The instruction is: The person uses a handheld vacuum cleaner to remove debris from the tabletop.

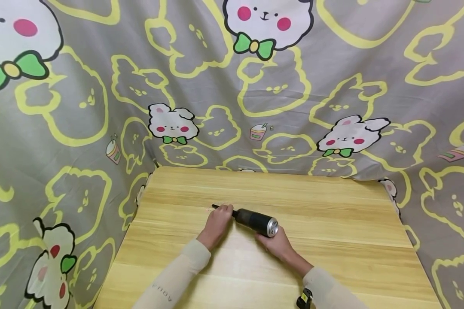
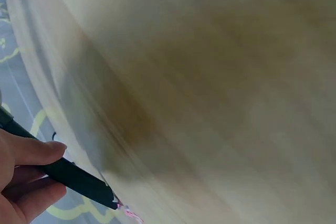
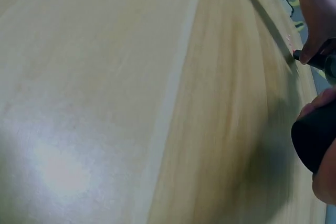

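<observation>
A black handheld vacuum cleaner (image 1: 251,221) with a silver end cap is held low over the wooden table, its narrow nozzle (image 2: 81,182) pointing to the far left. My left hand (image 1: 218,221) grips the nozzle, thumb on one side and fingers on the other in the left wrist view. The right hand (image 1: 277,245) holds the body near the silver end; in the right wrist view its fingers wrap the dark body (image 3: 315,137). Small pink scraps (image 2: 133,215) lie at the nozzle's tip.
The wooden tabletop (image 1: 344,240) spreads around both hands. Grey cloth (image 1: 205,90) printed with yellow outlines and white cartoon animals hangs behind it and along both sides. A black and yellow device (image 1: 304,298) sits by the right sleeve.
</observation>
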Tool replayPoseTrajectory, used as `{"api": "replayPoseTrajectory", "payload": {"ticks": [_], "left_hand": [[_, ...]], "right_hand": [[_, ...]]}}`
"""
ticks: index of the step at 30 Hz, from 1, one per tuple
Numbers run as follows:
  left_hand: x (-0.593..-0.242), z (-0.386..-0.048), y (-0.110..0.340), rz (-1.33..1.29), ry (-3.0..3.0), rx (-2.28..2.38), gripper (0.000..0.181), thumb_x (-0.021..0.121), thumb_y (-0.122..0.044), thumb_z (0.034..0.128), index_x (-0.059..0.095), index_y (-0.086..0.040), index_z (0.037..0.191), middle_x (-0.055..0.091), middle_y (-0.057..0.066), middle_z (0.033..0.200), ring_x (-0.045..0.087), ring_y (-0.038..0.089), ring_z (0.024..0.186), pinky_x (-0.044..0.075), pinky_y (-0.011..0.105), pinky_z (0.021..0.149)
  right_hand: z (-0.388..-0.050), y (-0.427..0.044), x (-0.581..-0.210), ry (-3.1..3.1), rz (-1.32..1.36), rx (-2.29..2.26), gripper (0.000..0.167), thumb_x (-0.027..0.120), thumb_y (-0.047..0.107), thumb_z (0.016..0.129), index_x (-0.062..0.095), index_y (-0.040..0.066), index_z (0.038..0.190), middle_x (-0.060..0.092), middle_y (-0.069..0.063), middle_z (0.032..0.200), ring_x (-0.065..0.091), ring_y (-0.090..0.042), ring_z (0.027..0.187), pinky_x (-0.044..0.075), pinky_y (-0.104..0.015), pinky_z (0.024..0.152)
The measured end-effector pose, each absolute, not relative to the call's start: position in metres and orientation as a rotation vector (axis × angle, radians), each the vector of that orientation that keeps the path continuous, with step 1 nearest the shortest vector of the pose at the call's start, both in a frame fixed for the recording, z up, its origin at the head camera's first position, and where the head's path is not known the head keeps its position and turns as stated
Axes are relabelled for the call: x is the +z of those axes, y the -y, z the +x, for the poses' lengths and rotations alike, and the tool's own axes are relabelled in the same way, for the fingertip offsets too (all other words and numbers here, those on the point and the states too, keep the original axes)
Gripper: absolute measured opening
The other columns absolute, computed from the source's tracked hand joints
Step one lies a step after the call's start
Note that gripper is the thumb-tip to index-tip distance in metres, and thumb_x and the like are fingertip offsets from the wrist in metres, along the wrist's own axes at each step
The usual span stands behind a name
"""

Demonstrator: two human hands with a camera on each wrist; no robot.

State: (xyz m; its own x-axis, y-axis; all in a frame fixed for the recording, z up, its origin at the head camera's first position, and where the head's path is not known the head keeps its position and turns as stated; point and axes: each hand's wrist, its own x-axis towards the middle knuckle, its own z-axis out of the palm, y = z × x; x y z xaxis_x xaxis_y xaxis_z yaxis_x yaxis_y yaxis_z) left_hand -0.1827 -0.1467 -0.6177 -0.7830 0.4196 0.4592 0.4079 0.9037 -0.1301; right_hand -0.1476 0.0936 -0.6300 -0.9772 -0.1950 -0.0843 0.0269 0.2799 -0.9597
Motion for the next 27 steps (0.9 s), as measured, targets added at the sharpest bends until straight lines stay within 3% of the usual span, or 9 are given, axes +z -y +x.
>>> {"api": "replayPoseTrajectory", "payload": {"ticks": [3,7,11,14,18,21,24,27], "left_hand": [[-0.619,-0.176,0.15,-0.592,2.563,0.033,0.015,0.075,0.01,0.085,0.066,-0.001,0.091,0.07,0.01,0.077,0.071,0.017,0.066,0.057,0.02,0.047],[-0.62,-0.169,0.154,-0.586,2.55,0.027,0.018,0.075,0.01,0.0846,0.065,-0.001,0.094,0.066,0.01,0.076,0.068,0.016,0.063,0.056,0.019,0.045],[-0.621,-0.164,0.159,-0.569,2.534,0.042,0.024,0.078,0.011,0.0818,0.063,-0.003,0.094,0.063,0.01,0.076,0.066,0.016,0.061,0.053,0.019,0.042],[-0.622,-0.16,0.161,-0.571,2.525,0.058,0.027,0.079,0.012,0.0794,0.061,-0.004,0.092,0.061,0.009,0.076,0.065,0.015,0.06,0.051,0.019,0.04],[-0.622,-0.154,0.164,-0.583,2.522,0.069,0.025,0.074,0.013,0.0788,0.06,-0.004,0.091,0.061,0.01,0.076,0.065,0.016,0.06,0.052,0.021,0.04],[-0.623,-0.147,0.165,-0.6,2.524,0.073,0.017,0.057,0.013,0.091,0.061,-0.003,0.091,0.061,0.011,0.077,0.065,0.016,0.061,0.053,0.021,0.04],[-0.625,-0.139,0.167,-0.621,2.515,0.074,0.038,0.026,0.009,0.1011,0.061,-0.003,0.091,0.061,0.012,0.078,0.065,0.017,0.061,0.053,0.021,0.04],[-0.627,-0.133,0.169,-0.63,2.489,0.068,0.057,0.006,0.003,0.1022,0.061,-0.003,0.089,0.06,0.012,0.078,0.064,0.017,0.061,0.052,0.021,0.039]], "right_hand": [[-0.143,-0.095,-0.631,-2.487,-0.294,-1.668,0.034,0.086,0.006,0.077,0.073,-0.002,0.108,0.079,-0.009,0.093,0.072,-0.007,0.082,0.062,-0.023,0.081],[-0.141,-0.098,-0.632,-2.61,-0.622,-1.503,0.035,0.085,-0.001,0.067,0.073,-0.001,0.1,0.077,-0.008,0.082,0.069,-0.007,0.072,0.063,-0.026,0.071],[-0.145,-0.099,-0.632,-2.771,-1.04,-1.262,0.043,0.086,0.002,0.059,0.069,0.011,0.098,0.072,0.004,0.074,0.063,-0.001,0.065,0.058,-0.019,0.062],[-0.146,-0.098,-0.631,-2.847,-1.276,-1.104,0.042,0.088,0.01,0.06,0.063,0.017,0.093,0.069,0.009,0.07,0.061,0.001,0.061,0.055,-0.014,0.057],[-0.146,-0.098,-0.63,-2.91,-1.512,-0.899,0.039,0.089,0.022,0.065,0.059,0.017,0.091,0.066,0.01,0.068,0.059,-0.001,0.057,0.052,-0.015,0.051],[-0.144,-0.099,-0.63,-2.944,-1.657,-0.74,0.038,0.087,0.025,0.068,0.059,0.016,0.09,0.065,0.009,0.067,0.057,-0.002,0.054,0.049,-0.017,0.047],[-0.142,-0.1,-0.632,-2.963,-1.774,-0.617,0.036,0.086,0.026,0.068,0.059,0.015,0.09,0.063,0.009,0.066,0.056,-0.005,0.052,0.047,-0.019,0.044],[-0.14,-0.102,-0.635,-2.955,-1.841,-0.577,0.036,0.086,0.025,0.067,0.06,0.016,0.091,0.063,0.009,0.065,0.055,-0.005,0.052,0.045,-0.018,0.044]]}}
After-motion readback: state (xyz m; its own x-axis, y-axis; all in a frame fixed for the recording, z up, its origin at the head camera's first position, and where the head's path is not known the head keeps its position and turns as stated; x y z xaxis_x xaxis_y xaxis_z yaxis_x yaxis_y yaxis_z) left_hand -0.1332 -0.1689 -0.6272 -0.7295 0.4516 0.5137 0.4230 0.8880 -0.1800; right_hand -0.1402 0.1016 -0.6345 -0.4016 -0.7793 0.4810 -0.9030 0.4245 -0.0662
